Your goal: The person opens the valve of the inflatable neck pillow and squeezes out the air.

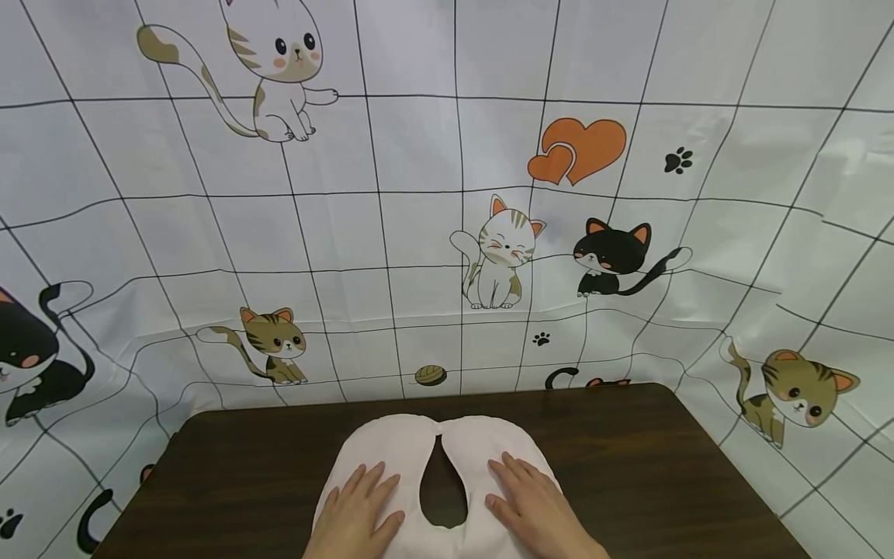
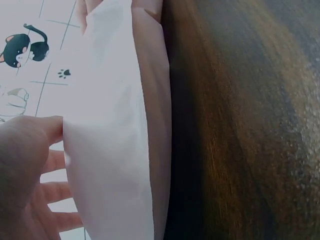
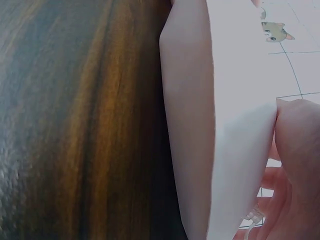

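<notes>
White gridded backdrop (image 1: 419, 233), cartoon cats (image 1: 618, 252) (hearts (image 1: 597, 147) too); dark wood-grain table (image 1: 642, 473)

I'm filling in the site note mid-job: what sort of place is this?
Probably a small indoor work corner, perhaps a makeshift booth: creased cat-print sheeting spreads behind and beside a dark wood-grain table, and a white cushion lies on it.

We record: screened-off space, room type unclear; white, black-gridded, cat-printed sheeting (image 1: 412, 155) behind and beside dark-brown, wood-grained counter (image 1: 628, 473).
</notes>
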A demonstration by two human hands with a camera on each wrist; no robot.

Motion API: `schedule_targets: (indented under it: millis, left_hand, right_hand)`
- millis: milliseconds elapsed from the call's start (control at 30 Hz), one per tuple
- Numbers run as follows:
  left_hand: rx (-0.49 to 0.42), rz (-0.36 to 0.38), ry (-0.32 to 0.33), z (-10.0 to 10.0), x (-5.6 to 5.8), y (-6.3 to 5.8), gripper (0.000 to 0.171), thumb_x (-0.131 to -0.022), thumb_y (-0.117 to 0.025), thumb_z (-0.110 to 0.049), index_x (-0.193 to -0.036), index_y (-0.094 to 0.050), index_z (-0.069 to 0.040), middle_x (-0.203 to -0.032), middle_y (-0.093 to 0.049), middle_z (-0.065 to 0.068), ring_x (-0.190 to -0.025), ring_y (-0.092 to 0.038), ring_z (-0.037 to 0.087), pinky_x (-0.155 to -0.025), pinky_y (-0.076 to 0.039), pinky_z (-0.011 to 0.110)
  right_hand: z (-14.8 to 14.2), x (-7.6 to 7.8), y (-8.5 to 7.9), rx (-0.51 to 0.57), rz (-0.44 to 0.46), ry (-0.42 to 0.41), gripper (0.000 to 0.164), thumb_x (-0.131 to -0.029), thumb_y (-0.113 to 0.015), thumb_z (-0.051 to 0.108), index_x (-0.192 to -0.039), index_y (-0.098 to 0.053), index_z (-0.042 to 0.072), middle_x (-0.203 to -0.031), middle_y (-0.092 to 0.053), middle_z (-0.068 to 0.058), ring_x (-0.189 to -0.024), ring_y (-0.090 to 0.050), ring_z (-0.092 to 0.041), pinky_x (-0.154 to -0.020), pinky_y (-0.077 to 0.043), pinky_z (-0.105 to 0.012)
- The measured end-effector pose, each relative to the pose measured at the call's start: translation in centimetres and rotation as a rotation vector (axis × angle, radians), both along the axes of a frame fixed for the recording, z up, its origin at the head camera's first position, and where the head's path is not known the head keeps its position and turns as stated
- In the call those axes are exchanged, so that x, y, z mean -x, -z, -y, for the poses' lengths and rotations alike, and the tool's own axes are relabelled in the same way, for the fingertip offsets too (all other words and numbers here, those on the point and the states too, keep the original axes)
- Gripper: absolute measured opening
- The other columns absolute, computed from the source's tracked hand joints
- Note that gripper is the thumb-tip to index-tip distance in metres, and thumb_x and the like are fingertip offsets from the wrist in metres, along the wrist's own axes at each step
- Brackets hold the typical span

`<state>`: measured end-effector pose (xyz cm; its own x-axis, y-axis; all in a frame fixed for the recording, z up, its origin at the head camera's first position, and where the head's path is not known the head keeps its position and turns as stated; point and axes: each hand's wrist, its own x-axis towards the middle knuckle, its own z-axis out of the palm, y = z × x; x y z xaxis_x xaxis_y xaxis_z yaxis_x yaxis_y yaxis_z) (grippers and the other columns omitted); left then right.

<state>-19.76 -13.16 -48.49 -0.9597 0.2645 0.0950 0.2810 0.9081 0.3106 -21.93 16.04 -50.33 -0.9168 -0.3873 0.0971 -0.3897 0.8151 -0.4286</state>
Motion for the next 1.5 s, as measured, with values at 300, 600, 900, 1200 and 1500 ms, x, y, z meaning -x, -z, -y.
schedule_targets:
  millis: [300,600,900,1200,1500]
  left_hand:
    - [-0.004,0.012,0.02,0.3,-0.1,0.6,0.051,-0.088,-0.059,-0.045,-0.127,-0.06,-0.012,-0.139,-0.048,0.012,-0.131,-0.035,0.042,-0.095,-0.021,0.073]
    - [-0.002,0.018,0.035,0.3,0.1,1.1,0.049,-0.088,-0.059,-0.044,-0.124,-0.061,-0.011,-0.137,-0.049,0.013,-0.13,-0.036,0.042,-0.093,-0.021,0.074]
    - [-0.008,0.003,0.035,0.1,-0.3,1.0,0.048,-0.088,-0.059,-0.043,-0.123,-0.062,-0.009,-0.136,-0.051,0.014,-0.129,-0.037,0.043,-0.093,-0.022,0.074]
    - [0.011,0.02,0.011,0.2,-0.2,0.8,0.049,-0.088,-0.059,-0.044,-0.123,-0.062,-0.01,-0.136,-0.05,0.014,-0.13,-0.036,0.043,-0.095,-0.02,0.074]
    - [0.05,-0.005,-0.019,0.2,-0.9,-0.3,0.05,-0.086,-0.061,-0.045,-0.122,-0.062,-0.011,-0.135,-0.052,0.012,-0.129,-0.038,0.041,-0.096,-0.026,0.07]
  right_hand:
    - [0.1,-0.2,0.2,-0.024,-0.022,-0.007,0.06,-0.096,-0.038,0.055,-0.138,-0.048,0.013,-0.145,-0.041,-0.012,-0.131,-0.037,-0.035,-0.102,-0.028,-0.059]
    - [0.1,-0.1,1.0,-0.067,-0.073,-0.006,0.058,-0.097,-0.038,0.054,-0.136,-0.051,0.014,-0.144,-0.042,-0.012,-0.13,-0.038,-0.035,-0.101,-0.031,-0.058]
    - [0.1,-0.3,0.9,-0.052,-0.038,0.001,0.057,-0.096,-0.04,0.053,-0.136,-0.052,0.014,-0.144,-0.042,-0.013,-0.13,-0.037,-0.037,-0.1,-0.03,-0.062]
    - [-0.1,-0.3,0.7,-0.054,-0.065,-0.004,0.057,-0.097,-0.038,0.054,-0.135,-0.053,0.015,-0.143,-0.043,-0.013,-0.129,-0.038,-0.036,-0.1,-0.031,-0.061]
    - [-0.7,-0.6,-0.1,-0.032,-0.027,0.002,0.061,-0.097,-0.035,0.056,-0.137,-0.05,0.013,-0.144,-0.041,-0.013,-0.129,-0.039,-0.037,-0.101,-0.029,-0.061]
